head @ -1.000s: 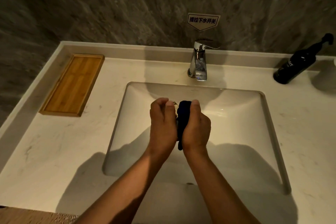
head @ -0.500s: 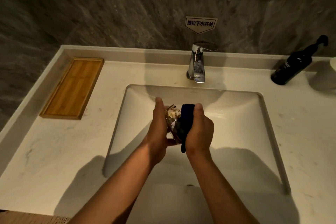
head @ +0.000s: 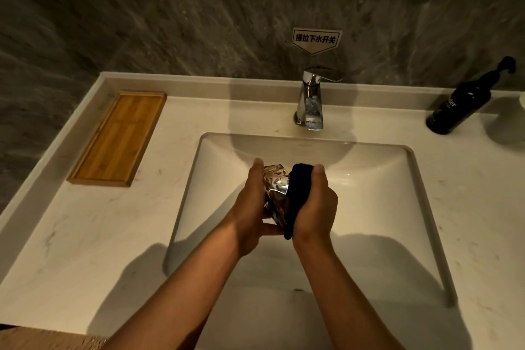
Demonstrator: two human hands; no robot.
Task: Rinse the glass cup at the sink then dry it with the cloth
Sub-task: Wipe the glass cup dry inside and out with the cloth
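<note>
Over the sink (head: 403,207), the left hand (head: 250,207) grips the glass cup (head: 274,187) while the right hand (head: 315,207), closed around a dark cloth (head: 297,193), presses it against the cup, likely so drips fall into the basin.

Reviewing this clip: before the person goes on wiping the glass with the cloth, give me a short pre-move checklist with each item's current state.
1. Glass cup firmly held: ok, the left hand wraps its side.
2. Cloth in contact with the cup: ok, the right hand presses the dark cloth against it.
3. Faucet off: ok, no stream shows under the spout.
4. Work held over the sink: ok, both hands sit above the basin.
5. Cup's inside dry: cannot tell, glare and the hands hide it.
6. Wooden tray free as a set-down spot: ok, nothing lies on it.
</note>
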